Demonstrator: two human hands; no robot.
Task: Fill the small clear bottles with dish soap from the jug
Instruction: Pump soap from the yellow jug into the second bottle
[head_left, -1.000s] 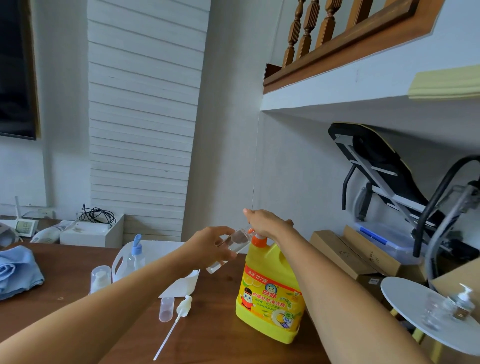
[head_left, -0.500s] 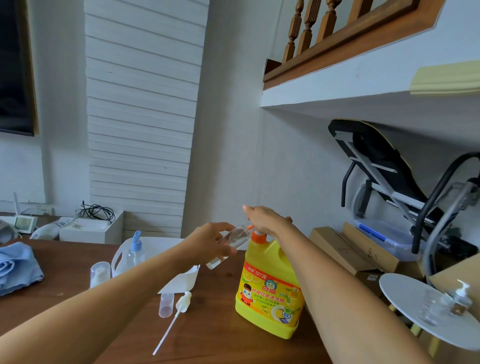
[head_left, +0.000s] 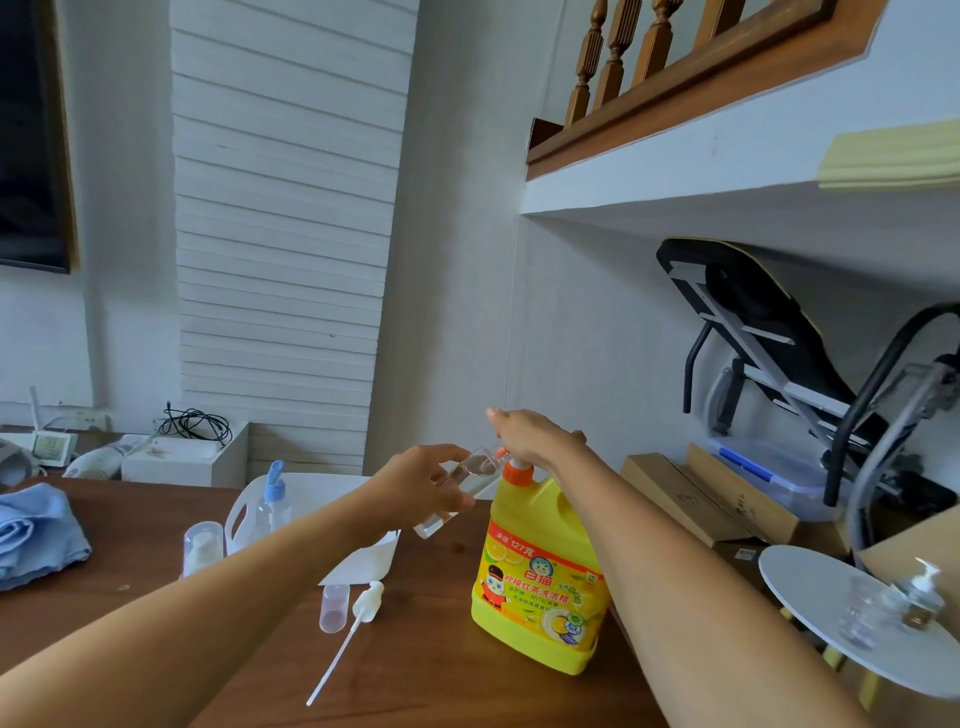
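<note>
A yellow dish soap jug (head_left: 540, 577) with an orange pump collar stands on the brown table (head_left: 415, 665). My right hand (head_left: 535, 439) rests flat on top of the jug's pump head, fingers stretched out to the left. My left hand (head_left: 423, 488) grips a small clear bottle (head_left: 470, 480), tilted, with its mouth up against the pump's nozzle. A little clear liquid shows inside the bottle.
A loose white pump with its tube (head_left: 358, 618) and a clear cap (head_left: 334, 605) lie left of the jug. A white basket (head_left: 241, 512) holds a blue-topped bottle (head_left: 272, 504); a capped small bottle (head_left: 201, 545) stands beside it. At right, a round white tray (head_left: 810, 587) carries small bottles.
Both hands stay at the jug's pump with the bottle held at the nozzle. Only the view has shifted slightly.
</note>
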